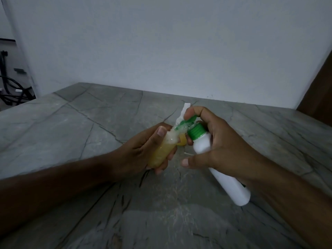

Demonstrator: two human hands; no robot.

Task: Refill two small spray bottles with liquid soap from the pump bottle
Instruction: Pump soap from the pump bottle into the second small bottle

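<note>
Grey veined stone surface (75, 130) under a pale wall fills the frame. At centre, the left hand (143, 150) curls round a small clear plastic spray bottle (161, 151), nearly full of yellow soap with foam at the neck, likely slippery. The right hand (221, 148) grips the white green-collared pump bottle (203, 142), light and stiff, tilted, forefinger on the pump. A second yellow bottle (182, 141) peeks behind them.

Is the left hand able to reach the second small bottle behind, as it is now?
Probably not yet. The left hand grips a small spray bottle under the pump bottle nozzle, so its grip is occupied. The second small bottle stands just behind, mostly hidden.
</note>
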